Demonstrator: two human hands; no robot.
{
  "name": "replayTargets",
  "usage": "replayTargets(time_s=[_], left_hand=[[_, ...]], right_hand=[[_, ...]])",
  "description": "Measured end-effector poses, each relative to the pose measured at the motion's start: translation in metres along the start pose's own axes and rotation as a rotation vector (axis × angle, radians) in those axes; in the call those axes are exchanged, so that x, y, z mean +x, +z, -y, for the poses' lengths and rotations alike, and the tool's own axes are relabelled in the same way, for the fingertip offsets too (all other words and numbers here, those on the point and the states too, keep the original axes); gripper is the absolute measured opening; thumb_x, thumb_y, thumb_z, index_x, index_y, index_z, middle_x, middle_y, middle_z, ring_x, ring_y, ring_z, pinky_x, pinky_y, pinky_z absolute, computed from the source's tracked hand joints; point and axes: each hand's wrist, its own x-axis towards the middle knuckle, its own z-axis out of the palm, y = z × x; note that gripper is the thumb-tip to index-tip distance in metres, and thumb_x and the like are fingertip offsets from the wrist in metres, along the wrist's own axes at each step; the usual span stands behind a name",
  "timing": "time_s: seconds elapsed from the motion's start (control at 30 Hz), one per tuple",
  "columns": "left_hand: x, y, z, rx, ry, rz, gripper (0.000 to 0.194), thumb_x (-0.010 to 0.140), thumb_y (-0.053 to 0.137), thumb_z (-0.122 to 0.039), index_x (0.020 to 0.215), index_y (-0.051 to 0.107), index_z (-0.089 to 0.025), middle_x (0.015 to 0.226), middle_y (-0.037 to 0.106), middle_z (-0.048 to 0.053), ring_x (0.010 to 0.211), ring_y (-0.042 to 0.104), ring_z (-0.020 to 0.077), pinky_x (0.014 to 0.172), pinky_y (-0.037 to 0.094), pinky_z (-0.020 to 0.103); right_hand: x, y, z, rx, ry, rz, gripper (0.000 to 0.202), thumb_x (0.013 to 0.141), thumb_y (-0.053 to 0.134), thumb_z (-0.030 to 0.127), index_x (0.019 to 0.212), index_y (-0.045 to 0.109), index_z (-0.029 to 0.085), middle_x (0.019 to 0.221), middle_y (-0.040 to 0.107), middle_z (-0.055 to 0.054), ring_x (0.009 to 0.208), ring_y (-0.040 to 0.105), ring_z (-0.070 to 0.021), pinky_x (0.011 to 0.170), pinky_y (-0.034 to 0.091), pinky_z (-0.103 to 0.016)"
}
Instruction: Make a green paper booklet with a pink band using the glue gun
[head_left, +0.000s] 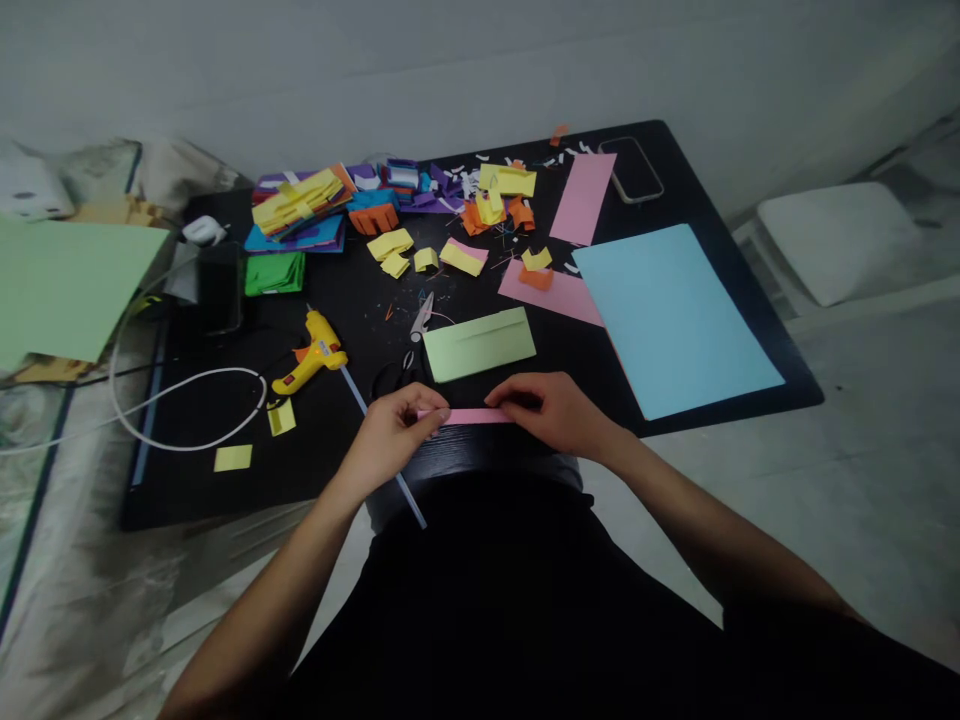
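A narrow pink paper strip [478, 416] lies level between my hands at the table's front edge. My left hand [394, 432] pinches its left end, and my right hand [551, 408] has its fingers closed on the right end. Just beyond the strip is a light green paper rectangle [480, 346]. Black scissors [405, 366] lie partly behind my left hand, with small grey-handled snips [422, 318] farther back. A yellow glue gun [319, 352] rests to the left, its long glue stick [382, 447] passing by my left hand and over the table edge.
Light blue sheets [679, 320] cover the table's right side. Pink sheets [583, 198], a phone [637, 170] and paper scraps are at the back. Folded stacks, including a green one [275, 273], sit back left. A white cable [187, 445] loops at left. A white stool [836, 240] stands right.
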Motion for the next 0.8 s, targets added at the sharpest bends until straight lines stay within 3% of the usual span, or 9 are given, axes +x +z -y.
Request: replayTargets(time_s=[0.17,0.3,0.43,0.53,0.63,0.8], left_hand=[[-0.009,0.015,0.005,0.307,0.098,-0.126,0.014,0.097,0.065,-0.032,0.095,0.072,-0.02,0.088,0.076,0.002,0.075,0.068,0.0164,0.071,0.05,0.029],[-0.014,0.021,0.005,0.567,0.245,-0.194,0.015,0.101,0.06,-0.025,0.094,0.071,-0.019,0.089,0.073,0.004,0.083,0.068,0.0199,0.078,0.052,0.033],[-0.02,0.03,0.01,0.848,0.417,-0.258,0.022,0.104,0.055,-0.02,0.112,0.075,-0.017,0.111,0.075,0.013,0.101,0.068,0.0283,0.089,0.054,0.045],[-0.028,0.041,0.015,0.903,0.535,-0.162,0.039,0.101,0.052,-0.009,0.135,0.068,-0.015,0.134,0.072,0.016,0.123,0.066,0.0323,0.103,0.054,0.05],[-0.037,0.051,0.018,0.929,0.552,-0.063,0.051,0.097,0.05,-0.003,0.147,0.059,-0.011,0.147,0.065,0.017,0.137,0.061,0.0329,0.114,0.052,0.051],[-0.043,0.056,0.019,0.96,0.527,-0.049,0.049,0.104,0.047,-0.011,0.153,0.053,-0.01,0.154,0.061,0.017,0.142,0.059,0.0319,0.12,0.05,0.049]], right_hand=[[-0.02,0.027,-0.017,-0.397,-0.317,-0.07,0.037,0.1,0.052,0.008,0.123,0.078,0.021,0.127,0.077,-0.011,0.123,0.067,-0.0296,0.108,0.054,-0.055],[-0.041,0.048,-0.019,-0.571,-0.324,0.008,0.05,0.102,0.045,0.004,0.148,0.063,0.014,0.147,0.067,-0.016,0.14,0.059,-0.0309,0.119,0.05,-0.053],[-0.052,0.054,-0.017,-0.649,-0.287,0.014,0.05,0.108,0.05,0.019,0.157,0.052,0.012,0.158,0.056,-0.017,0.153,0.047,-0.0332,0.127,0.042,-0.055],[-0.053,0.056,-0.019,-0.658,-0.297,0.018,0.052,0.109,0.05,0.024,0.158,0.048,0.007,0.162,0.051,-0.019,0.156,0.042,-0.0332,0.13,0.039,-0.054],[-0.055,0.056,-0.024,-0.652,-0.312,0.021,0.055,0.109,0.05,0.024,0.161,0.043,0.007,0.164,0.048,-0.018,0.158,0.039,-0.0315,0.13,0.037,-0.052],[-0.07,0.045,-0.033,-0.677,-0.276,-0.025,0.057,0.109,0.052,0.027,0.163,0.041,0.015,0.162,0.052,-0.015,0.154,0.046,-0.0293,0.129,0.04,-0.051]])
